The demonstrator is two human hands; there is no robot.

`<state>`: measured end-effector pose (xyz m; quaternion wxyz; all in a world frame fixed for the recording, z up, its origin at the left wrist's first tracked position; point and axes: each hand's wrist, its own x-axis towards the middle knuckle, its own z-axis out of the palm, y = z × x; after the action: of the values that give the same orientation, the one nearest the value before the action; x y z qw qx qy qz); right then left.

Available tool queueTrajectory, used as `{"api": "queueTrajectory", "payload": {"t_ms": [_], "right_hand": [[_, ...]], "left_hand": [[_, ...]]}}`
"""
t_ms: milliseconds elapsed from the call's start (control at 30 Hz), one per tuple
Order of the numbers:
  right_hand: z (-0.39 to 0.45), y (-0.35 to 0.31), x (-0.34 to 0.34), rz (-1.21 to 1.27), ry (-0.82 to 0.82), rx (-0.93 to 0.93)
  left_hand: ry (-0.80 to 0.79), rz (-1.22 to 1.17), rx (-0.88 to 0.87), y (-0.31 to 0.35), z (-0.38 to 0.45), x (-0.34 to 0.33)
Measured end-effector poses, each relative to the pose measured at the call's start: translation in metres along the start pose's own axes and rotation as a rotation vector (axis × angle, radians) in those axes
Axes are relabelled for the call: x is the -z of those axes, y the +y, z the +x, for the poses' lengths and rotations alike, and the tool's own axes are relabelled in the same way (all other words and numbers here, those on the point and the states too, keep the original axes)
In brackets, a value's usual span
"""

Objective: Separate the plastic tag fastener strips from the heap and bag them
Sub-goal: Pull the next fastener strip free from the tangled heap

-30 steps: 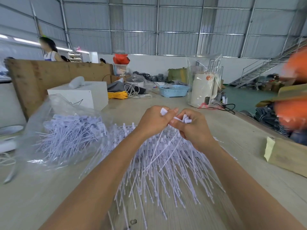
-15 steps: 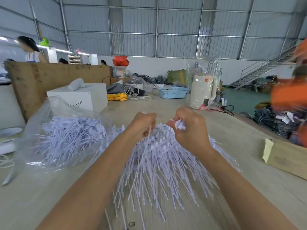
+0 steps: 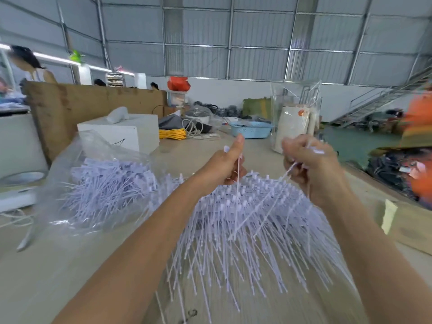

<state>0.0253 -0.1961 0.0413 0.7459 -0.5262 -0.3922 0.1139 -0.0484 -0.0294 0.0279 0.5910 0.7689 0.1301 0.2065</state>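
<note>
A big heap of white plastic tag fastener strips [image 3: 252, 232] fans out on the table in front of me. My left hand [image 3: 224, 164] is raised above the heap's far edge and grips one strip that hangs straight down from its fist, thumb pointing up. My right hand [image 3: 308, 164] is beside it, apart by a hand's width, and grips another strip or small bunch that slants down into the heap. A clear plastic bag [image 3: 100, 183] with several strips inside lies open on the table to the left.
A white box [image 3: 126, 134] stands behind the bag, with a brown board [image 3: 81, 106] beyond it. A blue basket [image 3: 251, 129] and a bagged white appliance [image 3: 292, 127] sit at the far end. A cardboard piece [image 3: 411, 228] lies at the right. People stand far left.
Both hands have lifted off the heap and drawn apart, each pulling up a strip. The left thumb now points up.
</note>
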Motion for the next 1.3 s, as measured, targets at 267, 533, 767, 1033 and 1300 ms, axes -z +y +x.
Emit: {"api": "queueTrajectory", "payload": {"t_ms": [267,533,767,1033,1300], "right_hand": [[0.005,0.028,-0.029,-0.218,0.043,0.032],[0.005,0.029,-0.021,-0.392,-0.027,0.056],[0.005,0.031,-0.014,-0.326,-0.086,0.087],[0.011,0.031,-0.024,-0.201,0.167,0.091],[0.023,0.019,-0.032,-0.071,0.410,0.124]], "left_hand": [[-0.279,0.148,-0.042,0.006,-0.013,-0.013],[-0.578,0.006,0.005,0.016,-0.021,-0.009],[-0.481,0.137,-0.061,0.017,-0.026,-0.014],[-0.316,0.007,-0.037,0.007,-0.024,-0.026],[-0.295,-0.034,-0.125,-0.001,-0.026,-0.046]]}}
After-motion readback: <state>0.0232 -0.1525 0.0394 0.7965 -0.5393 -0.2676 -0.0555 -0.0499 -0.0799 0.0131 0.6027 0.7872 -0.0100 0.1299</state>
